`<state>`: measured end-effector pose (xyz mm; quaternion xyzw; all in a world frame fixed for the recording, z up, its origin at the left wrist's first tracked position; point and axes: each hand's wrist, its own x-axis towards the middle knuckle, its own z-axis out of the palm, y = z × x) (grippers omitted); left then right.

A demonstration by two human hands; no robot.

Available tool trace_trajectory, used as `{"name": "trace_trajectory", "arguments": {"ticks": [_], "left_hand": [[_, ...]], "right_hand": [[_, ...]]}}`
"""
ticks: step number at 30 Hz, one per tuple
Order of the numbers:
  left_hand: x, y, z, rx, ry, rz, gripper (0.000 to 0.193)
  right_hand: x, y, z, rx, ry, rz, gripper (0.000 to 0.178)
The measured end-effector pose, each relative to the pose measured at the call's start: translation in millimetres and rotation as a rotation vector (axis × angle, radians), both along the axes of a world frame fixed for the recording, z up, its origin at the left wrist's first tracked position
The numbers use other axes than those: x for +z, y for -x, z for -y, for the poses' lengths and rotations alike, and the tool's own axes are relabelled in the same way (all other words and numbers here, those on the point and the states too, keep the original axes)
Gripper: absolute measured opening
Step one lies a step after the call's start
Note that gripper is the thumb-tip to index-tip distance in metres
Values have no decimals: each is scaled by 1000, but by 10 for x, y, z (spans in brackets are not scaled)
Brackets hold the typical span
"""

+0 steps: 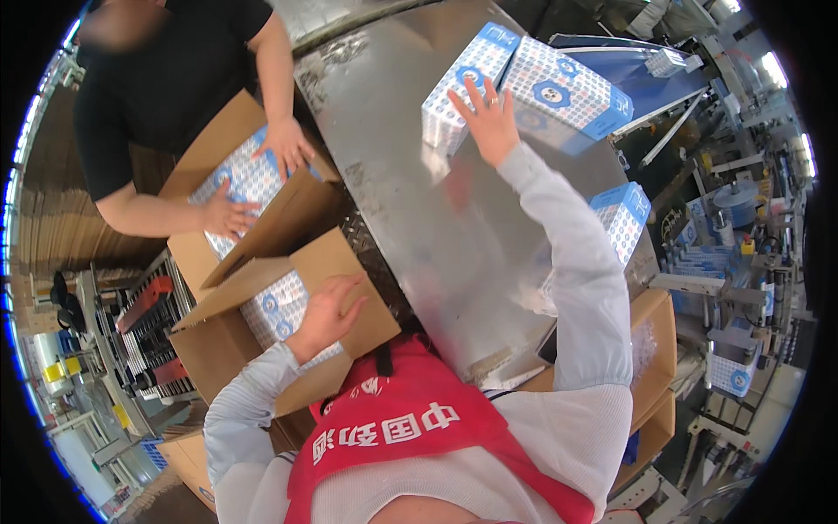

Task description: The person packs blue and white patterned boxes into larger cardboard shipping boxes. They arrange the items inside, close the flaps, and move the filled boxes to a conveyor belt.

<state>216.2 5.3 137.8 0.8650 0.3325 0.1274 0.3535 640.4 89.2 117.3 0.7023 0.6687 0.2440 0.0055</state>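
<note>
My right hand [491, 127] reaches out over the metal table, fingers spread against a white carton with blue ends and a dotted pattern [439, 109]. Beside that carton leans a second patterned carton [572, 87]. A third carton [621, 218] sits partly behind my right forearm. My left hand [323, 320], thumb apart and fingers loosely bent, is over an open cardboard box [209, 349]. Inside that box show the tops of patterned cartons [272, 307], partly covered by the hand. Nothing shows in its grasp.
Across from me a co-worker's two hands [286, 147] press on cartons [236, 182] in another open cardboard box [279, 218]. The shiny metal table [393, 166] lies ahead. Flat cardboard is stacked [52, 201] at left. A blue chute [650, 96] and a brown box [659, 349] are at right.
</note>
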Motion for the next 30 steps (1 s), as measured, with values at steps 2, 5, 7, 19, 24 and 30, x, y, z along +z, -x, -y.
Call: {"name": "trace_trajectory", "arguments": {"ticks": [2,5,7,19,24,30], "left_hand": [[72,-649,-179,-90,-47,10,47],[68,-1359,-479,-118,-197,-52,70],[66,-1865,-740,-125,-386,-23,83],[-344,-2379,-1074,98,-497,-149,81],[-288,-2423,-1062,396,-347,-204,75],[-421,-2432,-1142,396,-414,-195,72]], "right_hand": [[-50,-546,-433,20,100,49,88],[37,-575,-854,157,402,-15,99],[-149,-532,-929,174,391,-316,83],[-28,-2659,-272,-631,168,-455,127],[-47,-2457,-272,-150,251,-501,107],[-10,-738,430,660,206,-450,92]]}}
